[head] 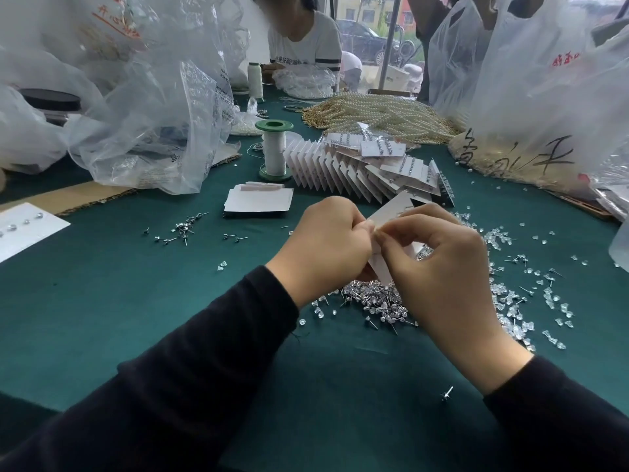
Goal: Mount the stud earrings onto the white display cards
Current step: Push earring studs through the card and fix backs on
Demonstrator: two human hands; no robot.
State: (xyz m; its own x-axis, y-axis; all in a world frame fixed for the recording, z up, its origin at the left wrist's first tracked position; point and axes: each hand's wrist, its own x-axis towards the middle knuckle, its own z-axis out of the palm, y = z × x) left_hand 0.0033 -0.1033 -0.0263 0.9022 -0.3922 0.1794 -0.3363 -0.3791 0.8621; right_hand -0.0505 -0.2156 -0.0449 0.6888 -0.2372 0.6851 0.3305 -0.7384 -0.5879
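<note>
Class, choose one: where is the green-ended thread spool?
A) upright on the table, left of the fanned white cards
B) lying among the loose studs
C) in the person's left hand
A: the thread spool stands upright on the table, just left of the fanned white cards.
</note>
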